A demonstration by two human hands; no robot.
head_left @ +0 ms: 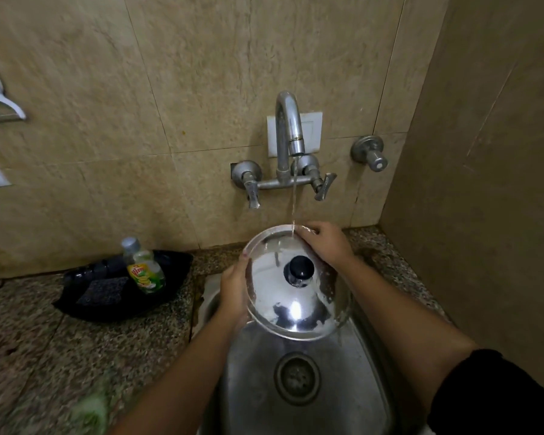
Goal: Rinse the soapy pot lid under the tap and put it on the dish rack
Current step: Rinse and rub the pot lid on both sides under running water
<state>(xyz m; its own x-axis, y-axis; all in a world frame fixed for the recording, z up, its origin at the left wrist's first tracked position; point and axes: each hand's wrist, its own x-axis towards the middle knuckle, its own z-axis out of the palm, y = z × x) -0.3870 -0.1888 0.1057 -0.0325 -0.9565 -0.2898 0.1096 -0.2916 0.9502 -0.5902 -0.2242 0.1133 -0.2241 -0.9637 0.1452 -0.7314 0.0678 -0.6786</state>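
A shiny steel pot lid (277, 296) with a black knob (299, 267) is held tilted over the sink (352, 387). My left hand (234, 290) grips its left rim. My right hand (325, 243) rests on its far upper rim, fingers over the edge. A thin stream of water falls from the chrome tap (288, 127) and strikes the lid's far rim beside my right hand. Water runs over the lid's surface. No dish rack is in sight.
A black tray (176, 277) on the granite counter to the left holds a dish soap bottle (143, 268) and a dark scrub pad (102, 290). Tap handles (253, 196) jut from the tiled wall. A second valve (371, 153) is at right. The drain (297, 379) lies below the lid.
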